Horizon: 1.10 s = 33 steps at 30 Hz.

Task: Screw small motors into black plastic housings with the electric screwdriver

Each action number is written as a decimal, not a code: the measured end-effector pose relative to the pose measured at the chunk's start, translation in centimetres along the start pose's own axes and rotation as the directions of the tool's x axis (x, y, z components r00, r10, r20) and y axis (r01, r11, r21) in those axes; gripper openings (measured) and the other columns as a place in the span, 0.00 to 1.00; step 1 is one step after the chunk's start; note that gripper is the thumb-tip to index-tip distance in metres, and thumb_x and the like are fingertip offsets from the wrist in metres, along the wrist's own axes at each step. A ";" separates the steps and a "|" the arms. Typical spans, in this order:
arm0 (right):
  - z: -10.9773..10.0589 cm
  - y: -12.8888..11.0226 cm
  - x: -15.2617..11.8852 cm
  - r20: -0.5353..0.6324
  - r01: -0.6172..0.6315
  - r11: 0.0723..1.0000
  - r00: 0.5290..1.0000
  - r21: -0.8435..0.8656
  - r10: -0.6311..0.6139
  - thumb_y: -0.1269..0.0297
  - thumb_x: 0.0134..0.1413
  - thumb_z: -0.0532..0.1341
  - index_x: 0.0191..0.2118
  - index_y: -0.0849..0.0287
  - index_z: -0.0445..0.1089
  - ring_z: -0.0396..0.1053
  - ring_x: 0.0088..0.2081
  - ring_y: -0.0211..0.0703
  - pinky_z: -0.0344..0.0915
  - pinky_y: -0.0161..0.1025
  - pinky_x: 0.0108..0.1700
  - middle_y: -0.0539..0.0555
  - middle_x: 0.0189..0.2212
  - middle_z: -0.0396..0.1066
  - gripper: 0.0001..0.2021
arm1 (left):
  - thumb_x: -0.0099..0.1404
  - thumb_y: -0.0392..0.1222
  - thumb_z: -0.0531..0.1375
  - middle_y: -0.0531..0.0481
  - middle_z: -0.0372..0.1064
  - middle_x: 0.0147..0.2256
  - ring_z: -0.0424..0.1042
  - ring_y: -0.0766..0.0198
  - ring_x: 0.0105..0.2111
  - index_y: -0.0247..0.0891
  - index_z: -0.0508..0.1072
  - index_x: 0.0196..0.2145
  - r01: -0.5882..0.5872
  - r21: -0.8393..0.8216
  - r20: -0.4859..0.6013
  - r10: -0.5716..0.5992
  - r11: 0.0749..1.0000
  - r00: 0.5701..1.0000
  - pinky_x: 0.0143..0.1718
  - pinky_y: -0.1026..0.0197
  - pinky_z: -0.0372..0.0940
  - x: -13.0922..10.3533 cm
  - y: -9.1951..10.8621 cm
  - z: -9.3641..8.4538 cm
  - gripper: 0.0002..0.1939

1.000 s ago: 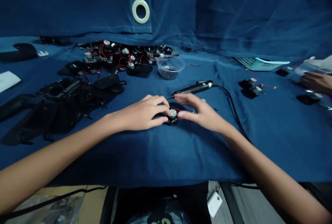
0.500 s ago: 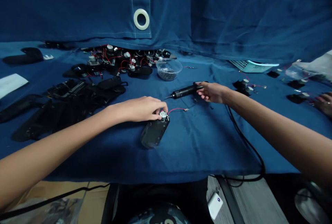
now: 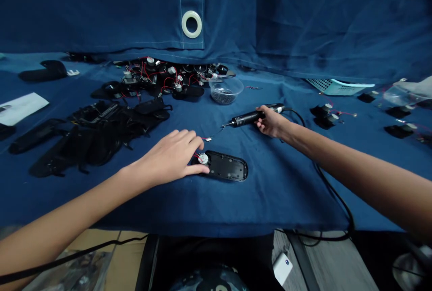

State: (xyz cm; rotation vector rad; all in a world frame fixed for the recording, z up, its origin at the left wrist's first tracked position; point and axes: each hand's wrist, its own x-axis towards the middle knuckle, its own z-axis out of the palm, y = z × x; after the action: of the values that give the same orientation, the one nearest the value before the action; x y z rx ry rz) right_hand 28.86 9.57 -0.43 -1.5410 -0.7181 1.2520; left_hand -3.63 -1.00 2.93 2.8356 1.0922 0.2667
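Observation:
My left hand [image 3: 175,156] is closed around one end of a black plastic shell [image 3: 227,166], thumb on the near side and fingers on the far side. Between them sits a small round silver motor [image 3: 203,158] with red wires running to a small connector [image 3: 208,139]. The shell lies on the blue cloth, hollow side up, its rounded free end pointing right. Behind it to the right, my right hand [image 3: 270,121] grips a black electric screwdriver [image 3: 248,118], held nearly level. The bit points left, close to a thin dark wire, apart from the shell.
A clear bowl of tiny dark screws [image 3: 225,91] stands behind. Black parts [image 3: 97,133] pile at left, and motors with red wires [image 3: 168,77] lie at the back. A light-blue basket [image 3: 340,87] and more motor pieces [image 3: 326,115] are at right. The screwdriver cable [image 3: 332,187] hangs over the front edge.
My left hand has turned the shell, so its free end swung from pointing toward me to pointing right. My right hand now grips nearer the screwdriver's middle. The view has shifted slightly left.

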 end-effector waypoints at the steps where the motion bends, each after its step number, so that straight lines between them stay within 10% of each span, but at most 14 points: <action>1: -0.3 -0.1 -0.3 -0.015 -0.041 0.998 0.999 0.037 0.041 0.64 0.56 0.59 0.26 0.55 0.56 0.56 0.15 0.33 0.52 0.26 0.11 0.46 0.14 0.57 0.12 | 0.60 0.64 0.60 0.42 0.67 0.47 0.66 0.52 0.46 0.37 0.67 0.50 -0.017 -0.035 -0.013 0.017 0.999 1.000 0.46 0.54 0.59 -0.2 -0.1 0.0 0.31; 10: -2.1 -1.0 -0.9 -0.114 -0.058 0.908 0.987 0.414 0.115 0.53 0.60 0.49 0.24 0.56 0.48 0.49 0.14 0.27 0.51 0.22 0.13 0.44 0.14 0.48 0.17 | 0.61 0.53 0.64 0.42 0.62 0.56 0.62 0.52 0.54 0.38 0.61 0.59 0.037 -0.288 0.070 -0.017 0.957 0.997 0.55 0.52 0.56 1.0 0.5 2.9 0.33; 17: -0.8 0.0 -0.4 -0.083 0.068 0.870 0.996 0.488 -0.031 0.49 0.55 0.55 0.31 0.55 0.61 0.72 0.30 0.35 0.73 0.30 0.32 0.49 0.24 0.64 0.14 | 0.67 0.60 0.56 0.44 0.64 0.53 0.63 0.52 0.52 0.41 0.60 0.59 0.026 -0.283 -0.019 -0.033 0.959 0.999 0.56 0.45 0.50 2.5 0.2 1.3 0.29; 23: -1.6 -1.1 -1.5 0.120 0.218 0.797 0.933 0.563 -0.340 0.50 0.52 0.59 0.39 0.53 0.60 0.71 0.52 0.46 0.74 0.46 0.49 0.57 0.45 0.72 0.15 | 0.68 0.44 0.55 0.47 0.71 0.41 0.68 0.61 0.42 0.35 0.72 0.42 0.013 -0.218 -0.309 -0.082 0.976 0.948 0.48 0.57 0.57 13.9 -6.5 -2.0 0.11; 28: -1.9 -1.3 -3.1 0.013 0.317 0.779 0.923 0.540 -0.384 0.54 0.52 0.62 0.37 0.51 0.60 0.71 0.53 0.43 0.73 0.46 0.53 0.49 0.47 0.72 0.12 | 0.59 0.36 0.60 0.46 0.73 0.35 0.69 0.62 0.34 0.32 0.77 0.38 0.086 -0.080 0.161 -0.072 0.993 0.984 0.39 0.61 0.59 25.7 -10.2 -1.4 0.10; 33: -2.0 -1.2 -3.7 0.013 0.284 0.820 0.942 0.498 -0.334 0.52 0.54 0.63 0.39 0.51 0.61 0.72 0.52 0.43 0.72 0.43 0.54 0.50 0.46 0.73 0.14 | 0.49 0.38 0.67 0.46 0.72 0.27 0.68 0.59 0.30 0.33 0.80 0.30 0.099 -0.045 0.363 -0.076 0.994 0.929 0.36 0.59 0.59 29.7 -10.5 0.9 0.09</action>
State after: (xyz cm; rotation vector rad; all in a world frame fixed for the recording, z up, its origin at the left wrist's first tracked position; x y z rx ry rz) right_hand 29.82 6.05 1.99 -0.9065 -0.6217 1.1549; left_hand 11.29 26.77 4.38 2.6246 1.1002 -0.2184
